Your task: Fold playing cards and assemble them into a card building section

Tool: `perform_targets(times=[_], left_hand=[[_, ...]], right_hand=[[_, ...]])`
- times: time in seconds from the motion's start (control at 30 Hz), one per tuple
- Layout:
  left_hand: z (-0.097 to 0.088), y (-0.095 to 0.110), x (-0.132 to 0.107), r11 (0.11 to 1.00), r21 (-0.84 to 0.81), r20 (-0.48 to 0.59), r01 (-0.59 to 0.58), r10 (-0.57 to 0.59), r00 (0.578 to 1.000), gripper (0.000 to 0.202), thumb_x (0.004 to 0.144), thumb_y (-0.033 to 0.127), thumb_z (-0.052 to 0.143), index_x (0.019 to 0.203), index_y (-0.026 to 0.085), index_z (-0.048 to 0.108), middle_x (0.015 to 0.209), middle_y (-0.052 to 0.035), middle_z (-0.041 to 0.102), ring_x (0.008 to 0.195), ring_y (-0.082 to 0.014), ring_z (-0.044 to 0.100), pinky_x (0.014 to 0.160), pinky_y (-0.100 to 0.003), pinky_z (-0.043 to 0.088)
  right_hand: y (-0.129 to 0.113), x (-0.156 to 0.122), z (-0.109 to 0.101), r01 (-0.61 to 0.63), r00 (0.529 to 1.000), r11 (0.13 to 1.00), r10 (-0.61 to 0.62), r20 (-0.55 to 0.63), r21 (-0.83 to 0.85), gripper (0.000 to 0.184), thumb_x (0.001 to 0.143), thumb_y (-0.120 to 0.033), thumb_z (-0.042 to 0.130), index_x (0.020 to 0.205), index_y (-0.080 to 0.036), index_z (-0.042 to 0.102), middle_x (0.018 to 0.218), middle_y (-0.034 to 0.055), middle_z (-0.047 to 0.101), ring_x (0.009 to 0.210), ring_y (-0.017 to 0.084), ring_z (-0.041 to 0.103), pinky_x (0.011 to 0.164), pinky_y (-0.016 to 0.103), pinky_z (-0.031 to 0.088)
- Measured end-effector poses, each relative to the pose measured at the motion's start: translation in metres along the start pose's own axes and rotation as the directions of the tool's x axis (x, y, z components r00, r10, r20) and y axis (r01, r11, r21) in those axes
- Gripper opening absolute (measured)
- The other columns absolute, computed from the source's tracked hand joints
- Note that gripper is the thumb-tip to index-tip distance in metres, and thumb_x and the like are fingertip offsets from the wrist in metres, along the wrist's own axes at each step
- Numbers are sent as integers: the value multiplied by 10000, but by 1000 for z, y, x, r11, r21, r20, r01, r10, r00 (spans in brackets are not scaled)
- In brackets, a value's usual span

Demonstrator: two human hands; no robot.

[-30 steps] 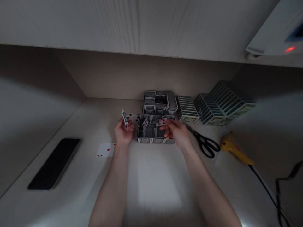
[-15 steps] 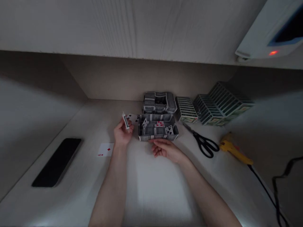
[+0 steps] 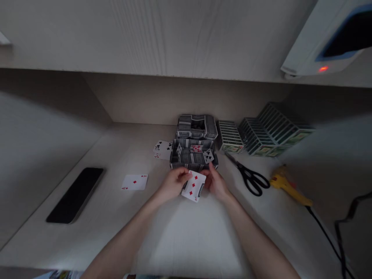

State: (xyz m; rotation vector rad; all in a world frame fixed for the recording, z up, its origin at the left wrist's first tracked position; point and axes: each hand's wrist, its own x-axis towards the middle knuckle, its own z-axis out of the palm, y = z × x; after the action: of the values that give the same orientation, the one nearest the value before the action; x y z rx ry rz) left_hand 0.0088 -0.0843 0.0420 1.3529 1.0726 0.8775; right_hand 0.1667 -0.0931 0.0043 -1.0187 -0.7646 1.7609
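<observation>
My left hand (image 3: 173, 184) pinches a playing card (image 3: 193, 187), a three of diamonds, by its upper left. Grey patterned flaps show at the card's sides, so it looks folded. My right hand (image 3: 216, 183) is at the card's right edge with its thumb up and apart from the fingers. Whether those fingertips touch the card is hidden. Just behind both hands stands an open box (image 3: 173, 157) built from grey-backed cards. Inside it lie a red-suited card (image 3: 197, 148) and a clubs card (image 3: 208, 155).
Behind the box sits another card-built box (image 3: 186, 126). Striped card structures (image 3: 229, 133) stand to its right. Black-handled scissors (image 3: 251, 178) and a yellow glue gun (image 3: 289, 188) lie at right. An ace of diamonds (image 3: 134, 182), loose cards (image 3: 162, 149) and a phone (image 3: 74, 195) are at left.
My left hand has moved right, bringing the card in front of the box and turning its diamond face up. My right hand has shifted slightly right with its thumb raised.
</observation>
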Motion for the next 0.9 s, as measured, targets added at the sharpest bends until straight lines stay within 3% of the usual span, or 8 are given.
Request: perform_targets(times=[0.07,0.13,0.3,0.5,0.67,0.83,0.9], left_hand=[[0,-17,-1,999,31,-83,25,-22,996,176,703,296,549,584,166,559,528,15,520,488,-107,434,461,-213,313],[-3,-29,-1,998,56,-139,19,-11,990,175,707,305,535,602,166,543,550,13,525,511,-112,445,480,-216,326],[-13,-40,0,994,111,-260,9,20,965,193,726,346,502,648,170,499,551,37,471,511,-98,405,481,-203,317],[-12,-47,1,997,81,-188,-15,30,982,192,724,350,511,664,170,488,562,42,470,520,-89,415,490,-194,338],[-12,-40,0,999,-19,-144,45,-47,988,214,698,363,555,733,153,581,668,1,583,590,-110,493,536,-209,385],[-15,-30,-2,986,-145,-32,85,-90,995,234,681,321,568,826,142,608,744,-21,623,639,-127,531,588,-232,413],[-14,-30,-3,984,-159,-30,84,-90,995,215,680,304,567,815,140,600,722,-14,613,622,-121,520,579,-228,409]], right_hand=[[0,-2,-1,-3,997,997,9,82,-80,671,738,-707,247,603,-144,584,493,33,587,435,128,545,457,245,437],[2,-5,0,41,990,984,-17,137,-175,679,730,-715,250,613,-135,582,488,34,585,418,127,546,435,245,440],[5,-7,4,112,982,902,-35,187,-418,374,694,-501,585,656,-129,568,525,1,598,436,103,561,451,217,466],[10,-4,7,137,989,896,-101,108,-422,310,689,-453,603,724,-149,553,520,-33,587,421,98,552,422,223,479],[9,-3,5,96,993,913,-62,98,-395,306,684,-435,612,677,-136,549,511,-20,591,420,106,560,414,223,472],[7,-2,2,85,995,937,-61,80,-338,345,679,-400,631,902,-165,512,607,-25,626,432,108,566,414,230,470],[8,-1,1,89,995,939,-69,73,-331,331,692,-400,618,904,-177,494,602,-36,613,422,101,552,406,222,458]])
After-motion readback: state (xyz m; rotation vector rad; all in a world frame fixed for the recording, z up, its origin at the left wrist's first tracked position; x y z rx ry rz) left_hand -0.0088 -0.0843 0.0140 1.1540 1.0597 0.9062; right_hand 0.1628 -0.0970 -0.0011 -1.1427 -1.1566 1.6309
